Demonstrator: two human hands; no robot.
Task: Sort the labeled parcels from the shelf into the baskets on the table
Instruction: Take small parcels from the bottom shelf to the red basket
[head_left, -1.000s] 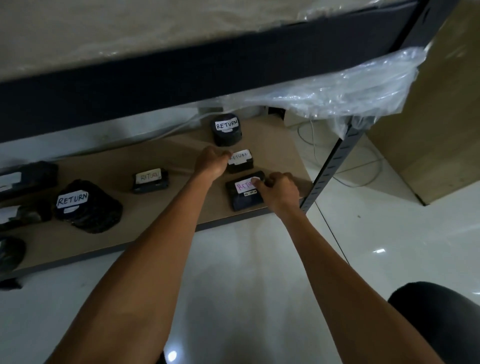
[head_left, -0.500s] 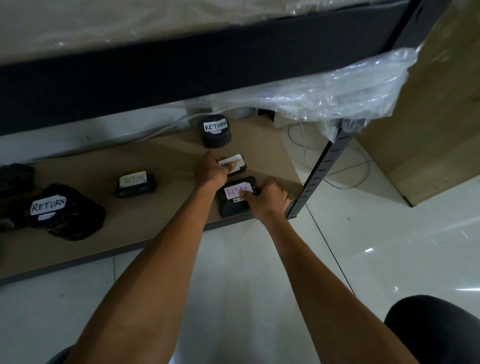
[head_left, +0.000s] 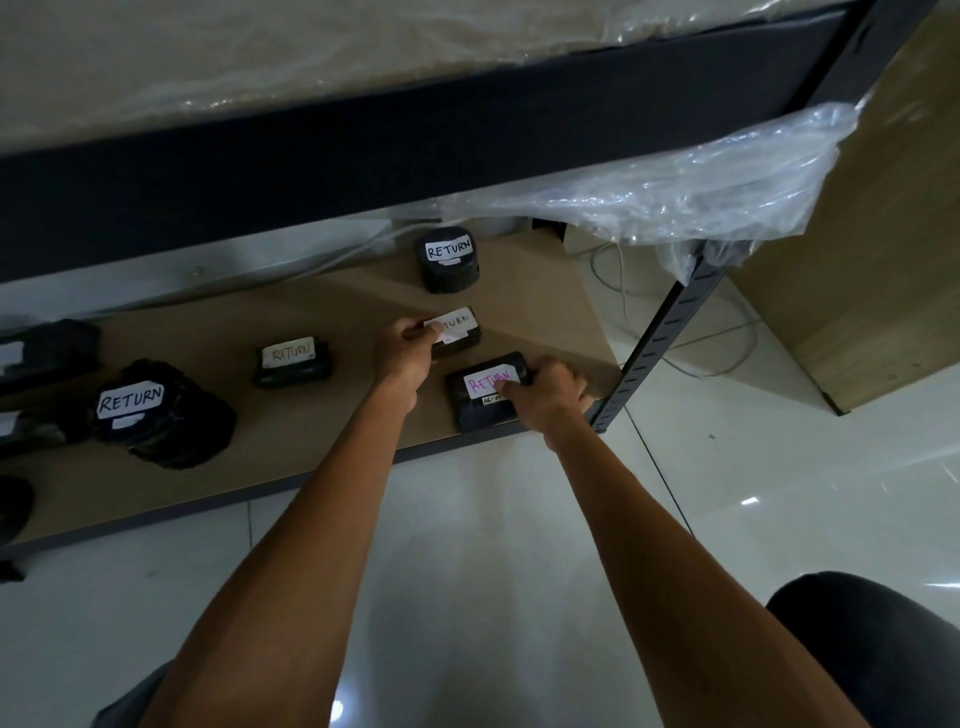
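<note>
The low brown shelf (head_left: 291, 426) carries black RETURN-labelled parcels: a round parcel (head_left: 449, 260) at the back, a small box (head_left: 460, 332), a flat parcel (head_left: 480, 402) at the front edge, a second box (head_left: 293, 361), a lumpy bundle (head_left: 163, 415), and dark parcels (head_left: 52, 348) far left.

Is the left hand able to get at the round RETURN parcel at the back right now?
Probably not yet: the left hand grips the small white-labelled parcel, which lies between it and the round parcel. Nothing else blocks the way.
</note>
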